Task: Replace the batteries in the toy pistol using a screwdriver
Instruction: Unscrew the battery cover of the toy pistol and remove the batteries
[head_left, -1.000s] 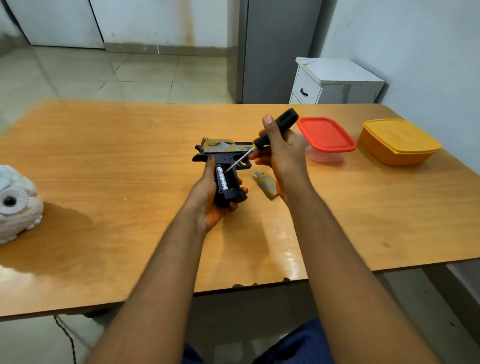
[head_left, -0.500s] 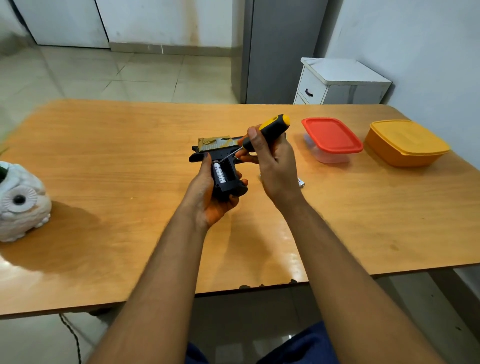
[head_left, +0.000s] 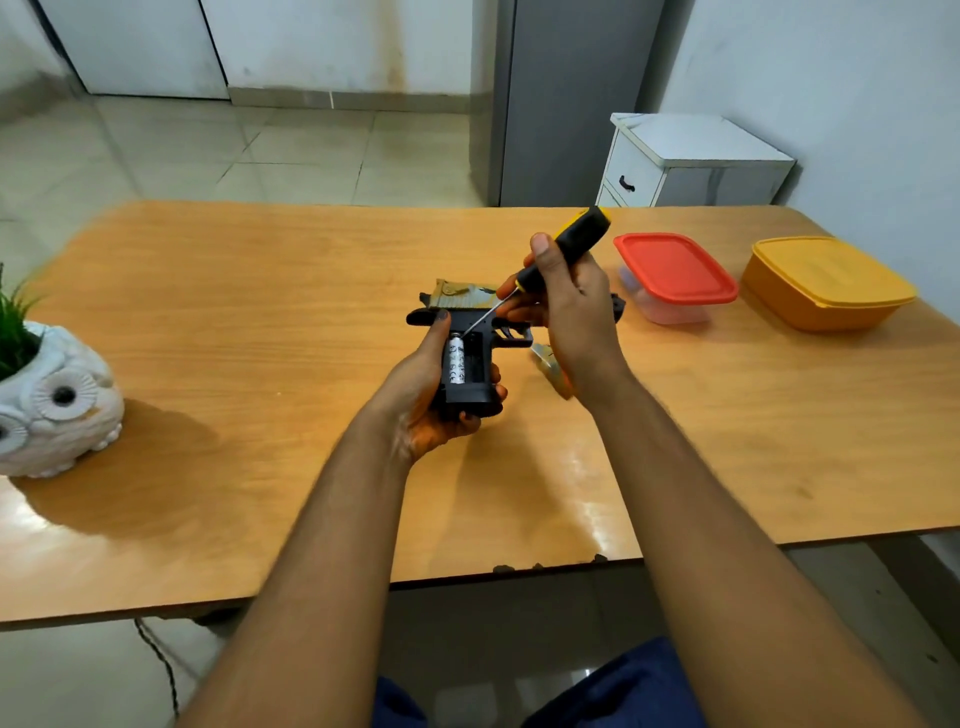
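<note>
My left hand (head_left: 426, 395) grips the black toy pistol (head_left: 470, 364) by its grip, just above the wooden table (head_left: 260, 338). The grip's compartment is uncovered, and a white battery (head_left: 456, 364) lies inside. My right hand (head_left: 569, 306) holds a screwdriver (head_left: 563, 249) with a black and yellow handle. Its thin metal tip touches the top end of the battery. The camouflage compartment cover (head_left: 550, 366) lies on the table, partly hidden behind my right wrist.
A clear box with a red lid (head_left: 675, 270) and an orange lidded box (head_left: 826, 283) stand at the right. A white owl planter (head_left: 52, 405) sits at the left edge. A white cabinet (head_left: 691, 161) stands beyond the table.
The screwdriver tip has shifted from the side of the grip to the top end of the battery. My right hand has moved slightly with it. The pistol stays in my left hand.
</note>
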